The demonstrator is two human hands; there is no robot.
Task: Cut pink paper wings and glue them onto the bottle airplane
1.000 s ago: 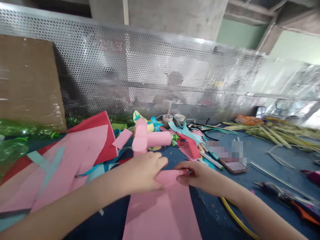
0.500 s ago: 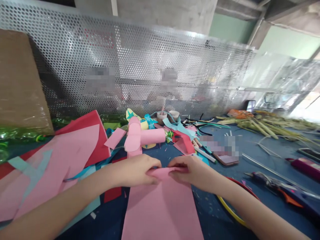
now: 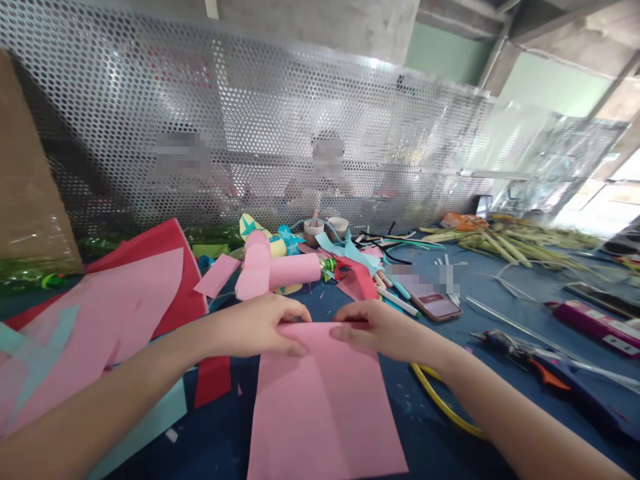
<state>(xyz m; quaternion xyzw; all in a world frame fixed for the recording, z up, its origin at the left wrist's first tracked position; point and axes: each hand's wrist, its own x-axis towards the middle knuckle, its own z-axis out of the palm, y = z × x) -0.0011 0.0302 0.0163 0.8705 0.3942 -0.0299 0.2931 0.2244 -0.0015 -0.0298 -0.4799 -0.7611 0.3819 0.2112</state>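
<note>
A long pink paper sheet [image 3: 323, 407] lies in front of me on the dark blue table. Along its far edge my left hand [image 3: 267, 325] pinches the left part, thumb on the near side. My right hand [image 3: 361, 325] pinches the same edge a little to the right, with a short gap between the hands. That edge looks lifted and slightly bent over; the fingertips behind it are hidden. Just beyond the hands lies a bottle wrapped in pink paper [image 3: 295, 272], with its green cap pointing right.
Pink and red sheets [image 3: 145, 287] pile up at the left. To the right are a glue gun [image 3: 540, 367], a yellow ring [image 3: 440, 403], a phone [image 3: 437, 305] and a purple box [image 3: 595, 327]. Dried stalks [image 3: 515, 243] lie farther back, before a perforated metal panel [image 3: 280, 120].
My view has shifted slightly to the right. Both hands still pinch the pink sheet's far edge, and the sheet's near edge now shows at the bottom.
</note>
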